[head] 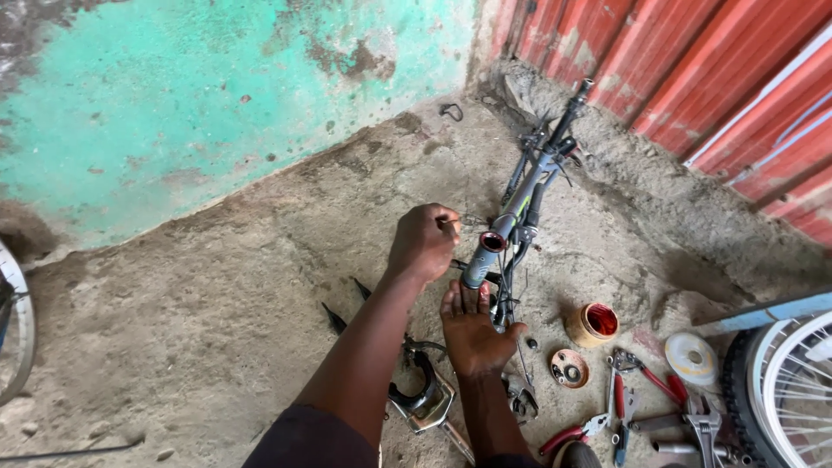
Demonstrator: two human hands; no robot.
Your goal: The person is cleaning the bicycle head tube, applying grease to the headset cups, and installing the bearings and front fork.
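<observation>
A grey bicycle frame stands upside down on the concrete floor, its open tube end smeared with red grease. My left hand is closed beside that tube end, pinching a small thin part I cannot make out. My right hand is open, fingers spread, palm against the frame tube just below the opening. A chrome handlebar and stem lie on the floor under my arms.
An open tin of red grease and its lid with small parts sit to the right. Red-handled pliers, wrenches and a white tape roll lie nearby. Bicycle wheels stand at the right and left edges.
</observation>
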